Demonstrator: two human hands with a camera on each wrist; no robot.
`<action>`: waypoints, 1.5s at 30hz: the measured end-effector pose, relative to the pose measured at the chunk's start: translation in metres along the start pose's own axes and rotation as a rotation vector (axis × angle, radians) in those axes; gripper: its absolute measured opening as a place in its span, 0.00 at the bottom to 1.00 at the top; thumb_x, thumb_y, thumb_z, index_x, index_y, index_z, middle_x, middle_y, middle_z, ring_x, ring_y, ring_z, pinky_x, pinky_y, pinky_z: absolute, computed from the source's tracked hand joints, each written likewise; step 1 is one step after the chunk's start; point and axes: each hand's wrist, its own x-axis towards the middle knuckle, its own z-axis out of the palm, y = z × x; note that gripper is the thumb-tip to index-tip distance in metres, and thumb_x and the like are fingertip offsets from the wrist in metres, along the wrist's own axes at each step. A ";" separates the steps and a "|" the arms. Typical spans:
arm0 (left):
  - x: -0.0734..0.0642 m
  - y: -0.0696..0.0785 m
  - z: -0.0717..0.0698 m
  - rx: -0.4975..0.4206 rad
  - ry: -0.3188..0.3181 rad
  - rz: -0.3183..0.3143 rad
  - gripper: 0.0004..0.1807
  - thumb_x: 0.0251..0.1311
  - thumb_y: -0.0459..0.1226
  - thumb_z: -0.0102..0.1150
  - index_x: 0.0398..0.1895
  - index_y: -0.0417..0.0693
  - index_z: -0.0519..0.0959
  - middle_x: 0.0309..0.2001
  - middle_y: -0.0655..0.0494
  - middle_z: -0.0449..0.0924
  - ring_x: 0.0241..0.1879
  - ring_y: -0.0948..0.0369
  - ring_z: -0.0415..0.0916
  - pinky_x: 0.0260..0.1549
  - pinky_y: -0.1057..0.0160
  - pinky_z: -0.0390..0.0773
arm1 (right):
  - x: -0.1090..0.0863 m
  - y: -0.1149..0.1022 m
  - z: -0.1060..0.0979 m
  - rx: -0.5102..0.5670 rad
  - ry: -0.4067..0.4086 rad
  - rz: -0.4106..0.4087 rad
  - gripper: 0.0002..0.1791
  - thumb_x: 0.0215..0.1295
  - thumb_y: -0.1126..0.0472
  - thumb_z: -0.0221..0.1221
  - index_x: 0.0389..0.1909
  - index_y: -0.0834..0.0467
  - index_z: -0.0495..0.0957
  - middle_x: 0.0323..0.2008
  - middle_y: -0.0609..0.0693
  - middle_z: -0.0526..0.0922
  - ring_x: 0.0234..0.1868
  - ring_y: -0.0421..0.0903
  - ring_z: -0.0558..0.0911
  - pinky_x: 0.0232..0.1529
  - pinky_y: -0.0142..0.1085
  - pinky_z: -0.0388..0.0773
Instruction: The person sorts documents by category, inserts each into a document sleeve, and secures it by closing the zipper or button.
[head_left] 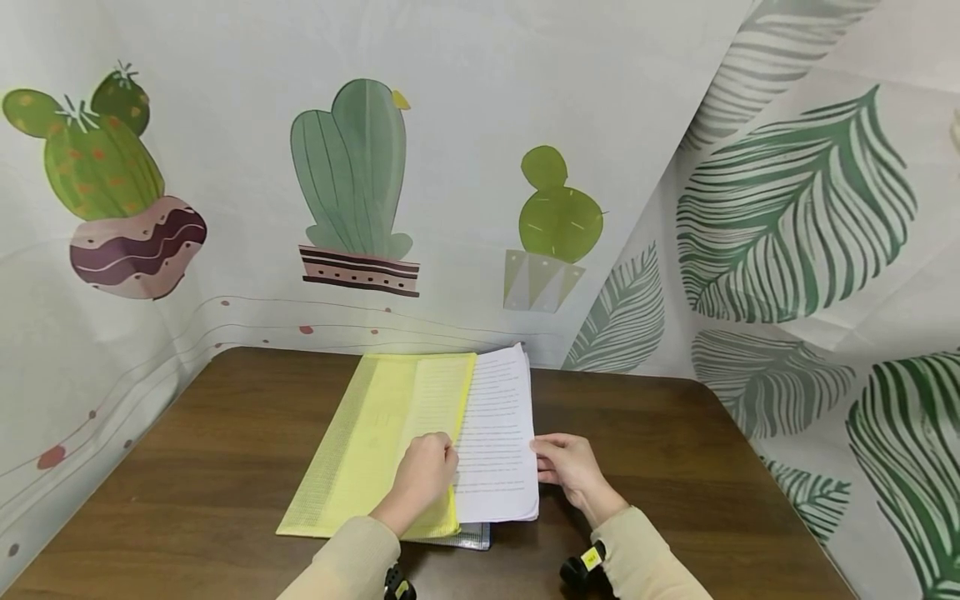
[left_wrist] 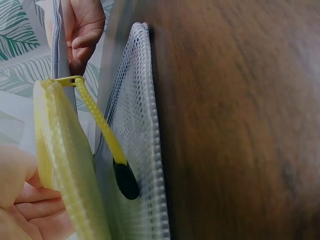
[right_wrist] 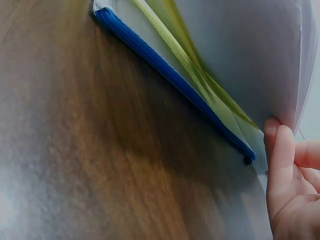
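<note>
A yellow mesh zipper pouch [head_left: 367, 442] lies on the table, its right side lifted. My left hand [head_left: 423, 471] grips it near that zipped edge. From the pouch's right side juts a stack of printed paper [head_left: 495, 442], partly inside it. My right hand [head_left: 572, 468] pinches the stack's right edge between thumb and fingers. In the left wrist view, a yellow zipper pull [left_wrist: 102, 125] with a black tip hangs from the pouch. Below sits a second mesh pouch [left_wrist: 140, 95], mostly covered; its blue zipper edge [right_wrist: 175, 85] shows in the right wrist view.
The brown wooden table [head_left: 187, 467] extends to both sides of the pouches. Behind it hangs a pale cloth [head_left: 465, 208] printed with cacti and leaves, close to the table's far edge and the paper's top.
</note>
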 end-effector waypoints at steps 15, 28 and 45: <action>-0.001 0.004 0.000 -0.019 0.003 -0.007 0.13 0.55 0.27 0.50 0.14 0.46 0.69 0.16 0.57 0.68 0.17 0.65 0.62 0.13 0.70 0.63 | 0.002 0.003 0.009 0.013 -0.005 -0.004 0.16 0.58 0.68 0.60 0.44 0.76 0.76 0.22 0.50 0.83 0.20 0.40 0.81 0.21 0.32 0.80; -0.001 0.007 -0.001 -0.042 0.002 0.011 0.12 0.57 0.28 0.50 0.16 0.44 0.72 0.16 0.57 0.70 0.15 0.66 0.62 0.11 0.71 0.63 | 0.004 0.003 0.014 0.026 -0.010 -0.014 0.16 0.58 0.68 0.60 0.44 0.76 0.76 0.23 0.51 0.84 0.21 0.40 0.82 0.22 0.32 0.80; -0.001 0.010 0.000 -0.036 0.034 0.036 0.13 0.56 0.28 0.51 0.15 0.45 0.70 0.16 0.57 0.69 0.16 0.66 0.61 0.12 0.71 0.62 | 0.005 0.002 0.023 0.044 -0.016 -0.014 0.18 0.59 0.68 0.60 0.46 0.76 0.75 0.22 0.50 0.84 0.21 0.40 0.81 0.21 0.32 0.80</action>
